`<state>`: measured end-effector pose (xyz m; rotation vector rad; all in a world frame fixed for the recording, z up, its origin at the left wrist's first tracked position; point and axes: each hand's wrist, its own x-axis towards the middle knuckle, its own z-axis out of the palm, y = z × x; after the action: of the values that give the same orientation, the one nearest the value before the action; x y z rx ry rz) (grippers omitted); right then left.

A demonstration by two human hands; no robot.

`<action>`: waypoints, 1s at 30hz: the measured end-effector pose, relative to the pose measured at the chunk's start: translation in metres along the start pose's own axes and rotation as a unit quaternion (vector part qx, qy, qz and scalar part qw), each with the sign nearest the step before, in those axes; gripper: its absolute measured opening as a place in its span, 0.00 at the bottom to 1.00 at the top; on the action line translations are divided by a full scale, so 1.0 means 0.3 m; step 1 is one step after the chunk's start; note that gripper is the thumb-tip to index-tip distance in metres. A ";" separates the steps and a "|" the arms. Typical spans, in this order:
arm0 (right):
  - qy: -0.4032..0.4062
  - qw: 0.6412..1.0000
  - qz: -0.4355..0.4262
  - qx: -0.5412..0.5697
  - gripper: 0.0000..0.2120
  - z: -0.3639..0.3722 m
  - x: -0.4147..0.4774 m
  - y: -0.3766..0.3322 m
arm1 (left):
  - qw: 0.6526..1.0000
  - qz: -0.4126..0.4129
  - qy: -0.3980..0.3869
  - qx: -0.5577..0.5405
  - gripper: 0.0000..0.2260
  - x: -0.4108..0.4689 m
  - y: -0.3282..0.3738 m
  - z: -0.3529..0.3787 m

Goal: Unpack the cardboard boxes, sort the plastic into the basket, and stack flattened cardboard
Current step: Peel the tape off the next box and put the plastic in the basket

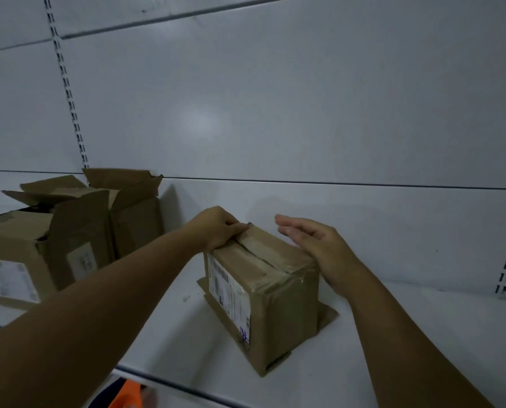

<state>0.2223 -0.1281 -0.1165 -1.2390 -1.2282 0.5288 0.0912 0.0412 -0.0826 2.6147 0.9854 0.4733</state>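
Sealed box (263,293) stands upright on the white shelf (422,334), just toward 5 o'clock from centre of view. The taped seam on its top, and the long side of that top, run from about 10 o'clock (far end) to 4 o'clock (near end). The side with the white label faces 8 o'clock. Flat cardboard (328,315) sticks out from under the base at 3 and 9 o'clock.

Left hand (219,228): fingers curled over the far top corner at the 10 o'clock end of the seam, gripping the box.

Right hand (319,245): fingers straight and together, pointing to 10 o'clock, palm against the top's 3 o'clock edge, holding nothing. Firm contact not certain.

Two opened boxes (69,231) with flaps up sit at 9 o'clock on the same shelf, well apart from the sealed box.
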 end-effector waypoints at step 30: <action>-0.011 0.996 0.012 -0.084 0.17 0.093 -0.023 -0.037 | 0.950 0.098 0.190 -0.228 0.10 -0.485 -0.005 0.098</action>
<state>0.1917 -0.1261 -0.1133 -1.3935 -1.2986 0.4647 -0.0011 -0.0612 -0.1383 2.2448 0.6143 1.1394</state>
